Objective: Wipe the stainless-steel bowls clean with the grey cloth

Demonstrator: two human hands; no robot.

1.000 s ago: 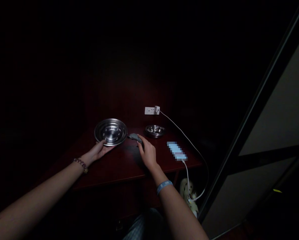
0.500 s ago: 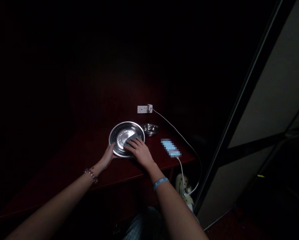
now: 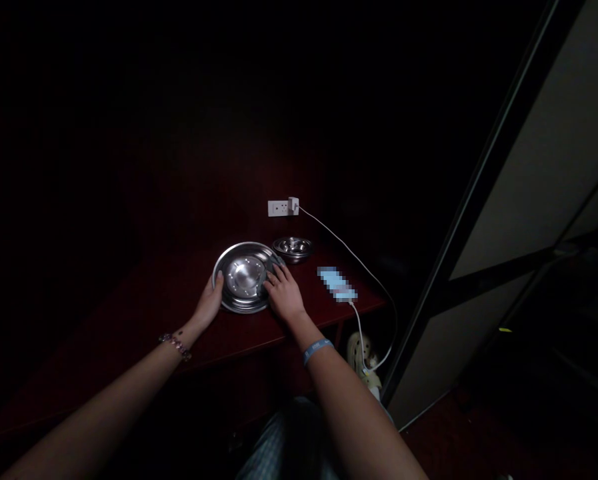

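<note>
A wide, shiny steel bowl (image 3: 243, 275) is tipped up a little over the table, its inside facing me. Its left rim is in the grip of my left hand (image 3: 209, 302), thumb over the edge and fingers underneath. At the right side of the bowl, my right hand (image 3: 285, 295) presses a dark grey-green cloth (image 3: 275, 261) against the inner wall near the rim. Most of the cloth is hidden under the fingers. Just behind the right hand stand smaller steel bowls (image 3: 293, 253), seemingly nested.
A phone (image 3: 337, 284) with a blurred screen lies on the dark red table (image 3: 169, 293). Its white cable (image 3: 346, 243) runs to a charger in the wall socket (image 3: 279, 209). A pale clog (image 3: 357, 347) shows below the table edge; a framed panel (image 3: 519, 200) rises at the right.
My right hand has moved the cloth from the lower inside of the bowl out to its right wall. The bowl lies flatter, and the whole view has shifted slightly.
</note>
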